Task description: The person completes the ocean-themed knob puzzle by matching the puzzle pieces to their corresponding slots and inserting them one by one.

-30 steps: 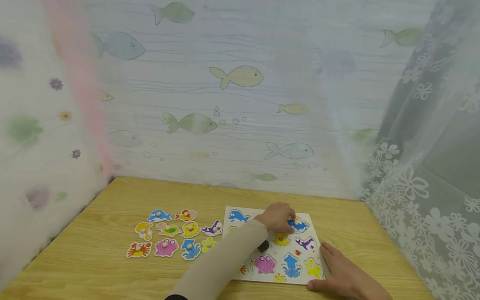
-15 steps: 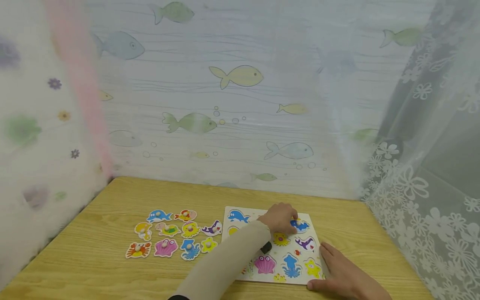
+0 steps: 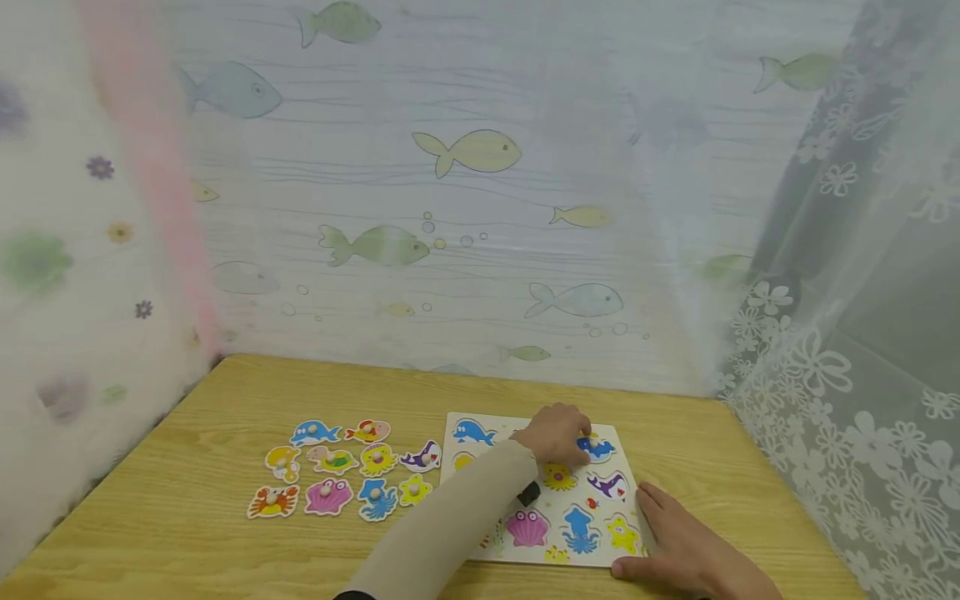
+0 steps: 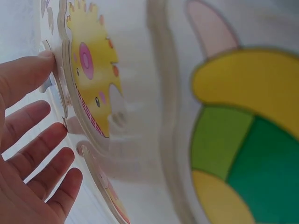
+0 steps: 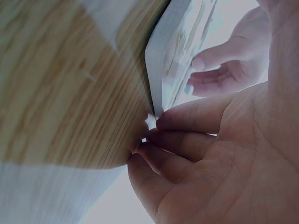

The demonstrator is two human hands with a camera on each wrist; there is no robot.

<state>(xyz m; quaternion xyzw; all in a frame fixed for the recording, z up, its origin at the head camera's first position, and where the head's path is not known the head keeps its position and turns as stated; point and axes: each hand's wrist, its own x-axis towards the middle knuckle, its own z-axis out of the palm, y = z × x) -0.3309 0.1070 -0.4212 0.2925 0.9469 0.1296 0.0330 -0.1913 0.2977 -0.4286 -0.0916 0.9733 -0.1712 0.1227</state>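
Note:
My left hand (image 3: 555, 435) reaches across the puzzle board (image 3: 551, 498). Its thumb and fingers hold the edges of a blue sea-animal puzzle piece (image 3: 597, 448) with a round knob, over the board's upper right corner. In the left wrist view, the thumb (image 4: 32, 72) touches this piece's rim, and the yellow octopus picture (image 4: 91, 70) is close beside the fingers. My right hand (image 3: 686, 546) is at the board's lower right corner, thumb at the front edge, extended fingers against the side. The right wrist view shows fingertips (image 5: 175, 120) right at the board's edge (image 5: 156, 60).
Left of the board on the wooden table (image 3: 172, 517) lie several knobbed puzzle pieces, among them a crab (image 3: 272, 502), a pink shell (image 3: 327, 497), a squid (image 3: 377, 500) and a shark (image 3: 422, 457). A fish-print curtain (image 3: 465, 275) hangs behind the table.
The blue piece shifts slightly under my left hand, which stays in the same spot on the board. My right hand stays at the corner. The head view has turned a little.

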